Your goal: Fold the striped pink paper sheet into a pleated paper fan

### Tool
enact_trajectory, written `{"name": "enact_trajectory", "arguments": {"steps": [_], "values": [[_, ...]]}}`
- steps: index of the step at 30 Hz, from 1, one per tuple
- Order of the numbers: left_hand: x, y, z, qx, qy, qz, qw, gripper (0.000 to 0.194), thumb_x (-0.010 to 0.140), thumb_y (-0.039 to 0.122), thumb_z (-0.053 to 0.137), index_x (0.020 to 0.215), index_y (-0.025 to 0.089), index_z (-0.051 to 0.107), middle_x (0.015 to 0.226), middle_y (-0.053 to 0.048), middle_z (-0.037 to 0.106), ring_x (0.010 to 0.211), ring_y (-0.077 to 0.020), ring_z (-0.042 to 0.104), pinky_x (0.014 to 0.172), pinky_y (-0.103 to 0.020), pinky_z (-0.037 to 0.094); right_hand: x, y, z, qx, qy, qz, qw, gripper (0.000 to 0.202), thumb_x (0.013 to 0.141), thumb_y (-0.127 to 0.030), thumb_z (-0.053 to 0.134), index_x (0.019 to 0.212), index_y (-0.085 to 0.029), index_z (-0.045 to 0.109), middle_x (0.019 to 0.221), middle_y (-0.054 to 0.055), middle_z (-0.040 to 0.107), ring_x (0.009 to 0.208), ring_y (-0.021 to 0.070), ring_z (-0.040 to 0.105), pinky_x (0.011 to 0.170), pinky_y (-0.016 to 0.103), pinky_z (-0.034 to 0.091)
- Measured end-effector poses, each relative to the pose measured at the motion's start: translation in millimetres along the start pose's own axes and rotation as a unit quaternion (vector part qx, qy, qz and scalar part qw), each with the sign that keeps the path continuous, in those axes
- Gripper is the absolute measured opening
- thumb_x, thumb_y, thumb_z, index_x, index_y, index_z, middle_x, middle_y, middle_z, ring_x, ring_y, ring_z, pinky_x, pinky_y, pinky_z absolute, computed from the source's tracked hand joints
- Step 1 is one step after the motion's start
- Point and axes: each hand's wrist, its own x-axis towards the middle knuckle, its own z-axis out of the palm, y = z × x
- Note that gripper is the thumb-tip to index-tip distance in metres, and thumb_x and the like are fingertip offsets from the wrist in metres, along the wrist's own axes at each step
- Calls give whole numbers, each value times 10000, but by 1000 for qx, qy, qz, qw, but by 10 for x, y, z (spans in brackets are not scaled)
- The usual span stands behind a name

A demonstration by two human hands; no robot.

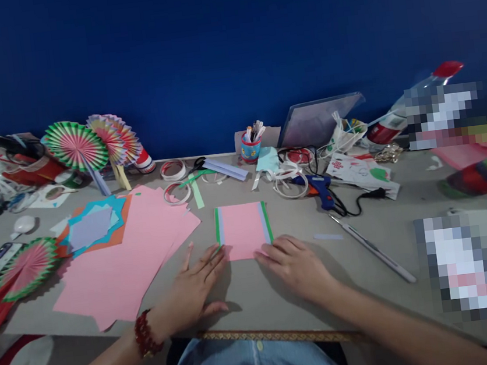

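Observation:
In front of me on the table lies a pink paper sheet (243,229), with lilac and green strips along its left and right sides. My left hand (199,281) rests flat with fingers spread, its fingertips on the sheet's lower left corner. The lower right corner is under the fingertips of my right hand (294,264), which is stretched out over the table and holds nothing. To the right are a small lilac paper strip (327,236) and a slim craft knife (374,252).
Pink sheets (117,273) and a folded paper fan (33,268) cover the left side. Tape rolls (177,193), a pen cup (251,146) and a blue glue gun (321,188) stand or lie behind. A bottle (394,118) leans at the back right.

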Motion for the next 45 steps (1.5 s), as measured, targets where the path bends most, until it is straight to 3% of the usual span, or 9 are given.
{"name": "enact_trajectory", "arguments": {"steps": [9,19,26,30,34,37,39,42,45], "values": [[-19,-21,9,-6,7,6,1000,863,965,691,388,1618,208,96,1644,-114,255,1527,-303,217,1245,-553,11,-416,168,-2,-13,15,46,999,519,836,-56,608,1323,-235,612,1283,65,673,1105,261,550,1047,453,383],[-26,-10,59,22,25,-10,999,832,963,670,429,1616,243,140,1663,-125,197,1531,-338,184,1236,-558,111,-26,122,-77,15,2,57,998,126,929,-251,616,1006,-176,683,1038,103,694,985,267,581,971,449,417],[-33,-43,118,27,44,-23,998,715,984,607,460,1587,274,267,1671,-113,173,1532,-350,177,1215,-577,192,216,53,-53,-35,-27,-27,999,126,926,-99,606,1015,-173,655,966,68,685,875,220,590,794,349,440],[-88,-94,115,-22,78,-84,993,601,1021,511,446,1546,230,361,1653,-129,235,1517,-322,244,1216,-555,243,195,64,-11,-39,-27,-14,999,159,908,-68,609,1025,-169,648,967,70,685,875,219,596,759,332,439],[-123,5,37,-220,157,-180,946,396,1046,387,408,1375,235,568,1505,-107,500,1397,-269,461,1158,-466,396,183,92,43,16,-6,23,1000,120,932,-79,569,980,-164,639,927,78,681,852,208,605,752,314,445],[-58,220,9,-471,129,-185,853,399,1046,406,411,1393,269,552,1367,-90,626,1204,-237,624,1027,-396,524,236,20,18,138,58,70,986,109,979,-146,522,946,-176,621,924,65,678,847,180,615,760,283,462],[31,371,33,-577,115,-161,793,528,1024,450,460,1520,277,400,1461,-107,550,1207,-255,621,996,-398,541,292,-90,-29,197,107,76,972,128,1000,-188,497,949,-184,614,927,61,680,854,175,619,768,279,480],[209,504,69,-603,148,-166,766,570,986,469,546,1502,260,423,1467,-108,539,1209,-253,612,1016,-372,522,369,-274,-100,208,131,14,969,137,1001,-246,505,1031,-183,623,1002,88,698,932,200,624,846,323,516],[387,482,1,-584,178,-205,765,416,1008,451,505,1340,209,571,1215,-92,690,1023,-216,670,869,-313,563,400,-360,-159,196,145,-28,969,231,994,-266,509,1171,-158,611,1143,117,692,1022,220,614,896,346,537]]}}
